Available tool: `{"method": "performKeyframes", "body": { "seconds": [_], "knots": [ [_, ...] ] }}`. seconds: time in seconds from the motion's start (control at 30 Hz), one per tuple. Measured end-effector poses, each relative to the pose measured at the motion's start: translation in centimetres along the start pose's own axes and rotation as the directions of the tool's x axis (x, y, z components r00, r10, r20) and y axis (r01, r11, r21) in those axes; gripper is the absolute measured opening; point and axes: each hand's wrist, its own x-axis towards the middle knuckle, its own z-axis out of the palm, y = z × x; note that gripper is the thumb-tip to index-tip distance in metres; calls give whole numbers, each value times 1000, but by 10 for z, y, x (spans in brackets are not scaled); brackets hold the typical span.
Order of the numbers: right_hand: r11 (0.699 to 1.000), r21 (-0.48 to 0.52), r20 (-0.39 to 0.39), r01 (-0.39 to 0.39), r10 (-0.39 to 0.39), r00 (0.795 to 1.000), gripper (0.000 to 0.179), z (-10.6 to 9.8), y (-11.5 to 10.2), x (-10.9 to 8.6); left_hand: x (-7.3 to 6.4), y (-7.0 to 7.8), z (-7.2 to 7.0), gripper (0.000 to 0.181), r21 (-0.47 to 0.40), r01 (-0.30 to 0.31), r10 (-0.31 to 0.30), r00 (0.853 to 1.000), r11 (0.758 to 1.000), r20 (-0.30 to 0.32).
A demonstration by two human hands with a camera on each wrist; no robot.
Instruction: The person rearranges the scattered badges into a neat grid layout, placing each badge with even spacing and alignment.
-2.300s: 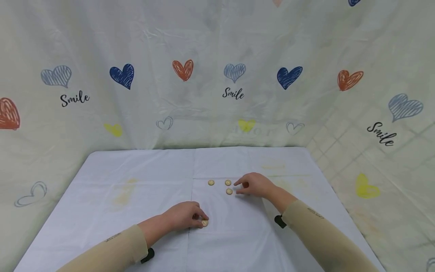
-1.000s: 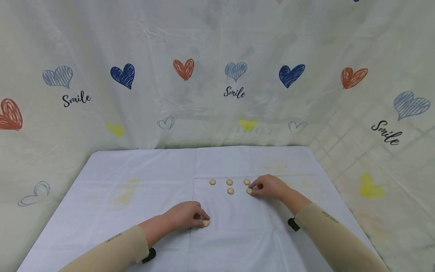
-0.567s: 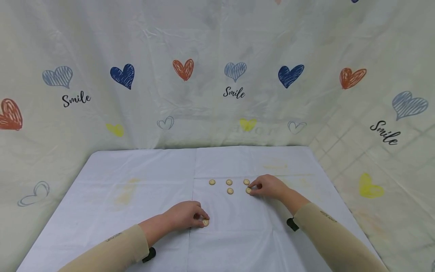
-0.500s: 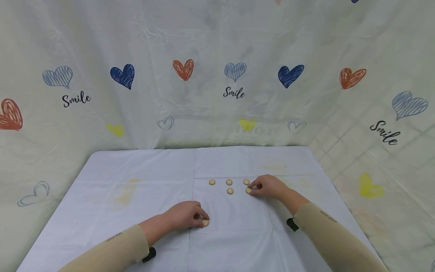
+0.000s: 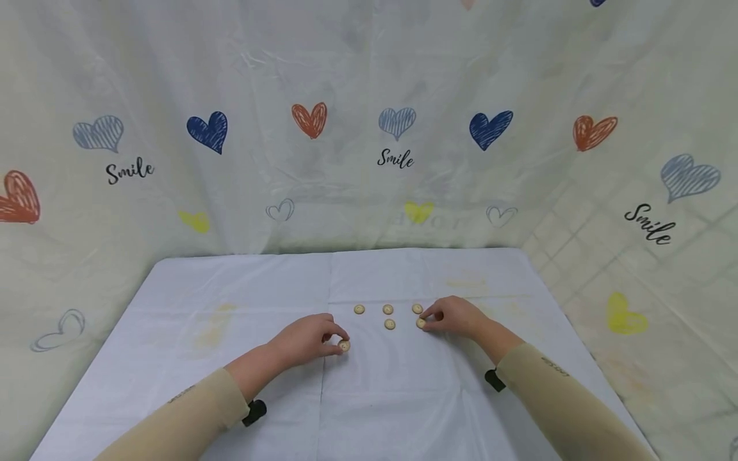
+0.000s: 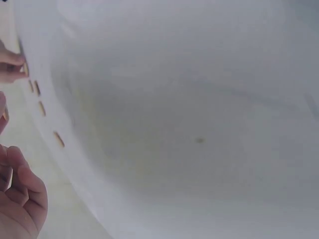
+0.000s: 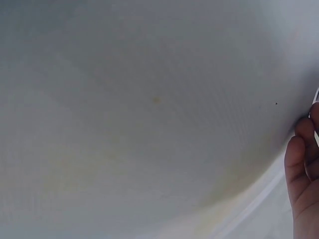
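Several round tan buttons lie on the white cloth in the head view. Three form a back row: a left button [image 5: 359, 309], a middle button [image 5: 387, 310] and a right button [image 5: 418, 308]. Below the middle one sits another button [image 5: 389, 324]. My right hand [image 5: 457, 316] pinches a button [image 5: 421, 323] just below the right one. Thumb and forefinger of my left hand [image 5: 304, 340] pinch a further button [image 5: 344, 346], nearer the front and below the left one. In the left wrist view, my left hand [image 6: 22, 194] shows at the lower left edge.
A white cloth [image 5: 230, 358] with faint yellow stains covers the table. Behind it hangs a pale curtain [image 5: 346, 70] printed with hearts and "Smile". A dark wrist camera [image 5: 254, 413] sits under the left sleeve, and another camera [image 5: 494, 380] under the right.
My right hand has gone rightward, and two more buttons show in the right column. Lately my left hand has carried its button away from me, toward the rows, while the right stays in place.
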Motion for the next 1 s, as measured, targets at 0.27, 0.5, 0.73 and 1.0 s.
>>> {"method": "performKeyframes", "body": {
  "seconds": [0.27,0.5,0.73,1.0],
  "knots": [
    [1000,-13,2,-9,9,1000,22,0,0,-3,13,3,-6,23,33,8,-8,1000,999,10],
    [1000,-28,0,-11,11,1000,23,1,-2,-2,33,-2,-4,22,51,45,-46,999,998,16],
    [1000,-18,-3,-24,24,1000,23,-1,-7,-2,58,-10,3,21,94,52,-55,998,994,29],
    [999,-22,-4,-44,44,999,22,-1,-5,-4,75,-12,10,20,88,55,-60,997,995,53]
  ]
}}
